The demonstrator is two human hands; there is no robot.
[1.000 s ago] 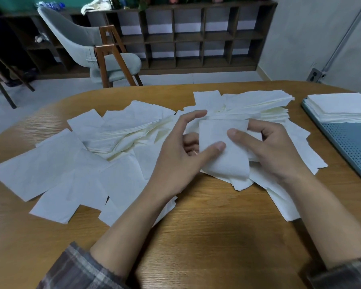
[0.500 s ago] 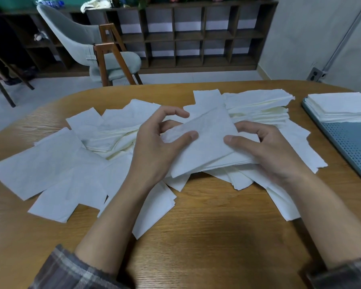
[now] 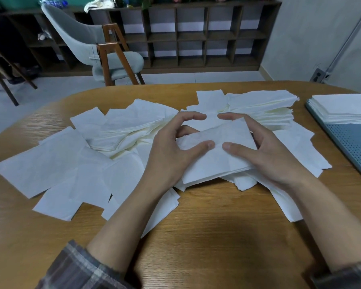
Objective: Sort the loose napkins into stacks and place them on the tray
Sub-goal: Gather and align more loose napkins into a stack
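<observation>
Closing round a thicker napkin stack (image 3: 221, 163) than a second ago, the fingers of the left hand (image 3: 171, 157) and right hand (image 3: 269, 157) grip its edges, squaring it for the tray (image 3: 354, 147) beyond the right fingers.

Tray (image 3: 352, 147) and its napkin stack (image 3: 342, 107) partly beyond the right edge.
</observation>
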